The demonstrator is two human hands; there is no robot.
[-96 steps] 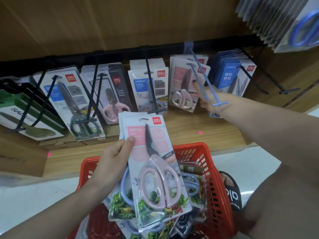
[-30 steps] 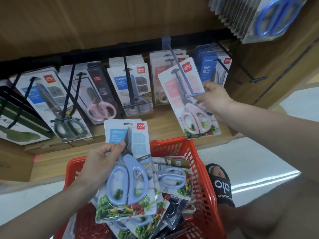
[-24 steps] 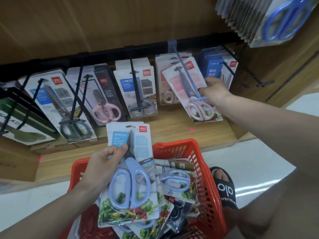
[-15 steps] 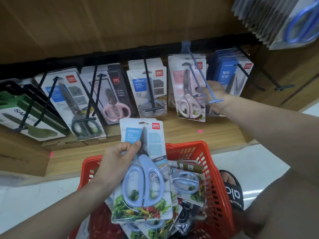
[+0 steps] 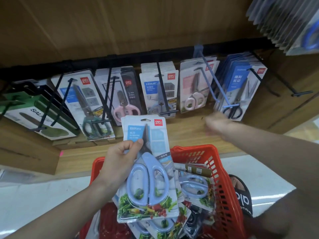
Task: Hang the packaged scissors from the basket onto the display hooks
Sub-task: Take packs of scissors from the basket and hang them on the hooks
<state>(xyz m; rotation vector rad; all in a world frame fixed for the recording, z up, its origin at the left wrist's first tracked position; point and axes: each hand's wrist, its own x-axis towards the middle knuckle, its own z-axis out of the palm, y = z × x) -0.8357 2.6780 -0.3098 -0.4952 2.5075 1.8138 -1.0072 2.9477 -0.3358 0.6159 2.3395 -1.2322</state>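
Packaged scissors, blue-handled (image 5: 146, 171): top pack of a small stack, raised above the basket, hang-hole uppermost, not yet on any hook.
Left grip (image 5: 119, 163): fingers curled round the stack's left edge, thumb pressed on the card front beside the blade.
Right grip (image 5: 215, 121): blurred, carrying nothing, below the blue hook; whether the fingers are apart or together cannot be told.
Blue hook (image 5: 212, 80): slants out from the black rail, pink-handled packs (image 5: 193, 88) hanging on it.
Neighbouring hooks: black, each loaded with other scissor packs; one holding "HOME" packs (image 5: 158, 87) with bluish handles, just above the held stack.
Red basket (image 5: 222, 175): more packs inside, blue-handled ones among them.
Step in hand: judged to be between hangings, one pack placed, next one ready.
Next move calls for: the free hand taking the top pack, choosing the matching hook, lining the hang-hole up with the hook tip and sliding it back.
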